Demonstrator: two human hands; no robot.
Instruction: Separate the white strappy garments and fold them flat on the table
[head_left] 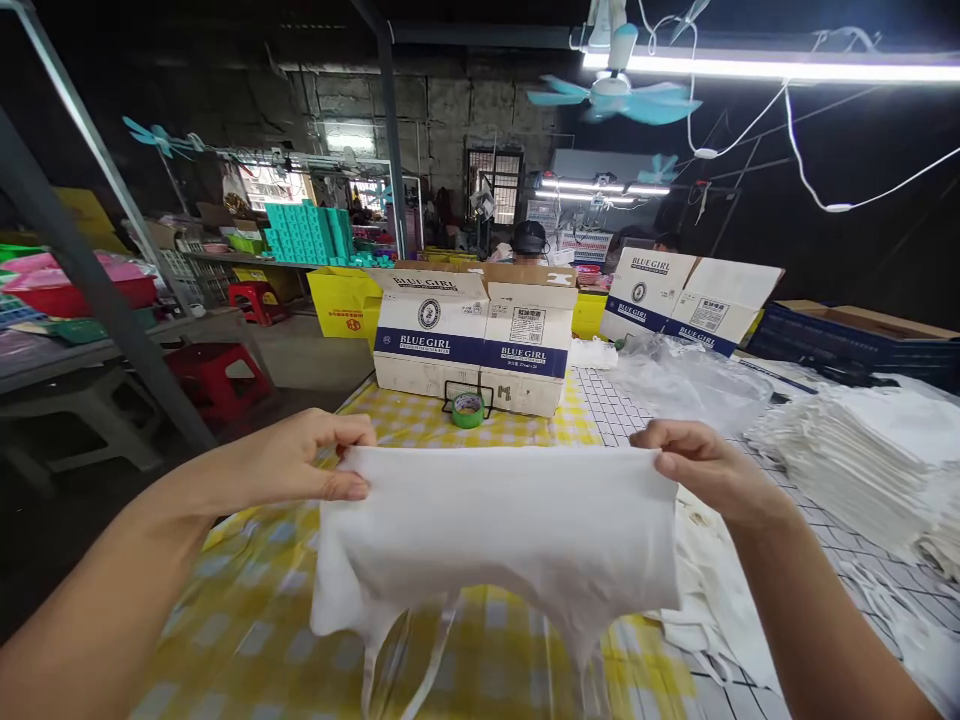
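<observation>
A white camisole-like garment with thin straps (495, 530) is stretched out between my two hands above the table. Its straight edge is on top, and the straps hang down at the bottom. My left hand (319, 455) pinches the top left corner between thumb and fingers. At the top right corner, my right hand (697, 465) grips the edge the same way. More white garments (720, 590) lie loosely beneath my right forearm. Farther right stands a tall stack of folded white garments (877, 450).
A yellow checked cloth (255, 600) covers the table. Behind the garment are a green tape roll (468, 410) and a Blue Girl carton (465, 340). Clear plastic bags (675, 380) lie to the right. Red stools (217, 380) stand left, and a person's dark cap (530, 238) shows beyond the carton.
</observation>
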